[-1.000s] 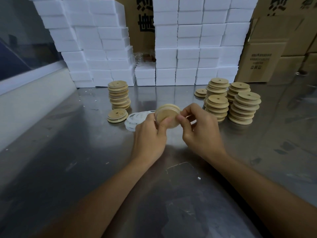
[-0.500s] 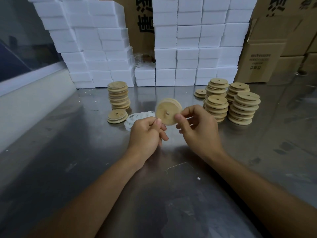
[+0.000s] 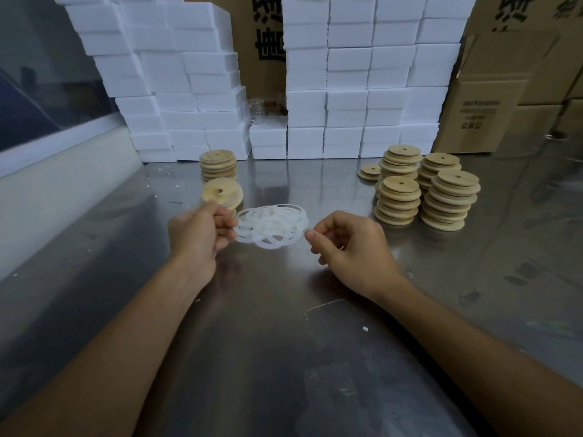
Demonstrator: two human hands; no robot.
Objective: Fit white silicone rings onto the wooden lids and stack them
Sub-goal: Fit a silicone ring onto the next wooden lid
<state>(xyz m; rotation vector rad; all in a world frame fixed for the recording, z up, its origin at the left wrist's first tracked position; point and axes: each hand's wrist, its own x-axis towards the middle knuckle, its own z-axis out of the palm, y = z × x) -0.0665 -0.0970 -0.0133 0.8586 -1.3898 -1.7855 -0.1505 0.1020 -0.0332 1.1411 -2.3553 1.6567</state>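
Observation:
My left hand (image 3: 202, 234) pinches a wooden lid (image 3: 222, 192) by its lower edge and holds it tilted, just above the short lid pile at the left. Behind it stands a taller stack of lids (image 3: 217, 165). A loose heap of white silicone rings (image 3: 271, 227) lies on the steel table between my hands. My right hand (image 3: 347, 244) hovers to the right of the rings, fingers loosely curled, holding nothing. Several stacks of bare wooden lids (image 3: 397, 200) stand at the right.
A wall of white foam boxes (image 3: 347, 74) lines the back of the steel table (image 3: 284, 342). Cardboard cartons (image 3: 479, 115) stand at the back right. A low pale ledge (image 3: 63, 190) runs along the left side.
The lid has passed from between both hands to my left hand alone, which carried it left toward the short pile. My right hand let go and dropped to beside the rings.

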